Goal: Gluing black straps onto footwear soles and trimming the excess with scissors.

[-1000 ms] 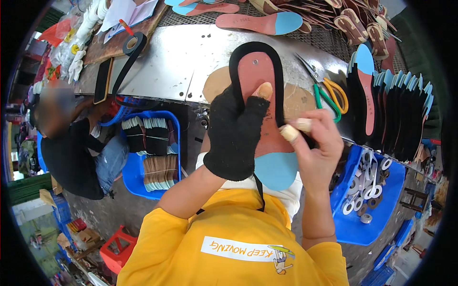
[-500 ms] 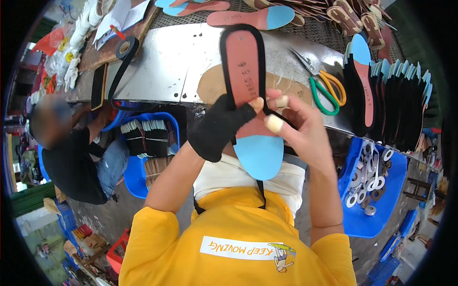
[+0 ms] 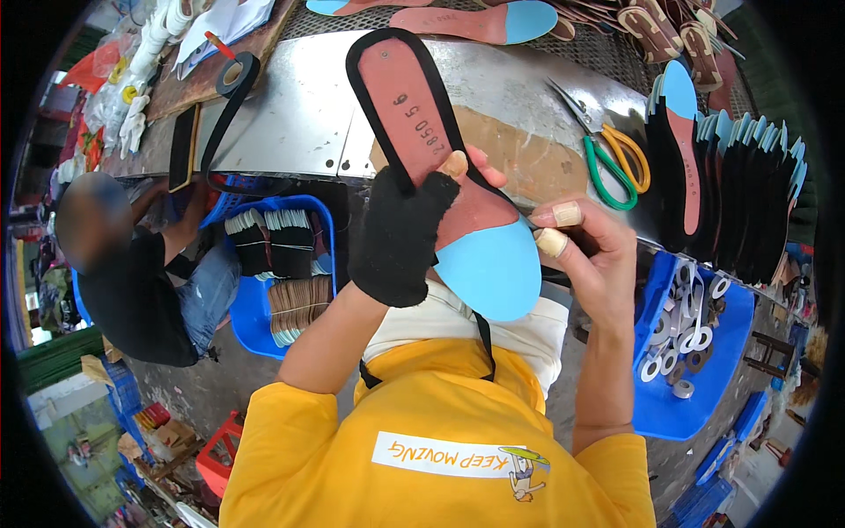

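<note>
Gripping a black-edged shoe insole point(image 3: 444, 172) in the gloved left hand point(image 3: 405, 233), the right hand point(image 3: 588, 251) pinches its blue heel above a scuffed metal tabletop point(image 3: 308, 114) crowded with scissors point(image 3: 607, 154).

The left hand point(image 3: 400, 238) wears a matt black knitted cloth glove and grips a shoe insole point(image 3: 440, 167) of dull reddish board with a black fabric rim and a smooth light-blue heel patch. Beyond the hands lies a worktable point(image 3: 308, 114) of brushed, faintly shiny sheet metal. Past the bare right hand point(image 3: 594, 255), whose fingertips are wrapped in tan tape, lie steel scissors point(image 3: 607, 150) with glossy green and orange plastic handles.
</note>
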`<move>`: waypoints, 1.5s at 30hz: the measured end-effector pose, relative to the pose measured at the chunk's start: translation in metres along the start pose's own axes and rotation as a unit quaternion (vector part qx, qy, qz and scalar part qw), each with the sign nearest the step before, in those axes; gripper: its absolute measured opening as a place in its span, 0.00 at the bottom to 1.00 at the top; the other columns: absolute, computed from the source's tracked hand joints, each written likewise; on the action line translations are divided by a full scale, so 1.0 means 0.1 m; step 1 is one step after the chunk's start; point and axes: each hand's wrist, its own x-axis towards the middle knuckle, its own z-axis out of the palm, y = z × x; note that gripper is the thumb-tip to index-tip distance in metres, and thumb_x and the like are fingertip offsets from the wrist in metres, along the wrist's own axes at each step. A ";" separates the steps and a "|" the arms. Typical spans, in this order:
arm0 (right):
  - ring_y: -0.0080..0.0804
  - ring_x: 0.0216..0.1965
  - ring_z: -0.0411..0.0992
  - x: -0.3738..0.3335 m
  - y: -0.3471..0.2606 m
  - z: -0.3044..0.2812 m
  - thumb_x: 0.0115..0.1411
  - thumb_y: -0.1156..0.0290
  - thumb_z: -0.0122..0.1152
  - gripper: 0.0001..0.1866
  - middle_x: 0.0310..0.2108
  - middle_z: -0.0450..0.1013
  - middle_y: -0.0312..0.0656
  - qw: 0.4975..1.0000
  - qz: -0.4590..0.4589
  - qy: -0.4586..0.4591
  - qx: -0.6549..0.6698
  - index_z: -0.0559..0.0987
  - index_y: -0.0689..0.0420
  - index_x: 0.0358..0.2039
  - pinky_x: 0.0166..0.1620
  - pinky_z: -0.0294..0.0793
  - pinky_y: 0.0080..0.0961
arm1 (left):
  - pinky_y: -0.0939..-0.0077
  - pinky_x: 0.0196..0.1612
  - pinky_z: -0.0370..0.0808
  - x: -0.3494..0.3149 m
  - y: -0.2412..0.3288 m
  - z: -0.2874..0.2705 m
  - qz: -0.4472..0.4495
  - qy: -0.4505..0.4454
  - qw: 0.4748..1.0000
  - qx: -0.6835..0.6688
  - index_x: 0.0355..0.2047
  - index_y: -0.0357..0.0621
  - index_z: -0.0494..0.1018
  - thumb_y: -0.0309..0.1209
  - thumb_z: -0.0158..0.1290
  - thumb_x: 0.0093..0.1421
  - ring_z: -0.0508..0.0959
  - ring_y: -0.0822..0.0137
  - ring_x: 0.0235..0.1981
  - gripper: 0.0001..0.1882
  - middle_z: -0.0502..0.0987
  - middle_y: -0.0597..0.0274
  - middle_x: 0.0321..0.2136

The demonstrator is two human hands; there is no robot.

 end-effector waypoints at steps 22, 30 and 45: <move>0.22 0.37 0.69 -0.24 0.14 -0.23 0.54 0.79 0.60 0.18 0.35 0.70 0.36 0.990 0.105 0.047 0.077 0.69 0.62 0.46 0.42 0.69 0.19 | 0.62 0.51 0.75 0.03 -0.25 -0.06 0.022 -0.064 0.928 -0.366 0.44 0.49 0.68 0.42 0.45 0.67 0.74 0.56 0.51 0.13 0.68 0.49 0.57; 0.17 0.28 0.63 -0.67 0.17 0.14 0.35 0.53 0.82 0.37 0.27 0.64 0.30 0.980 0.173 -0.001 0.102 0.69 0.57 0.38 0.29 0.62 0.14 | 0.61 0.57 0.71 0.07 -0.31 -0.11 0.033 -0.064 0.911 -0.406 0.44 0.46 0.68 0.40 0.46 0.67 0.60 0.50 0.64 0.13 0.63 0.47 0.60; 0.15 0.23 0.66 -0.36 0.32 -0.33 0.47 0.71 0.73 0.16 0.21 0.69 0.32 0.954 0.175 0.144 -0.195 0.71 0.59 0.28 0.26 0.64 0.17 | 0.58 0.55 0.71 0.11 -0.40 -0.19 0.027 -0.038 0.976 -0.211 0.45 0.44 0.68 0.37 0.47 0.67 0.70 0.53 0.56 0.12 0.69 0.46 0.54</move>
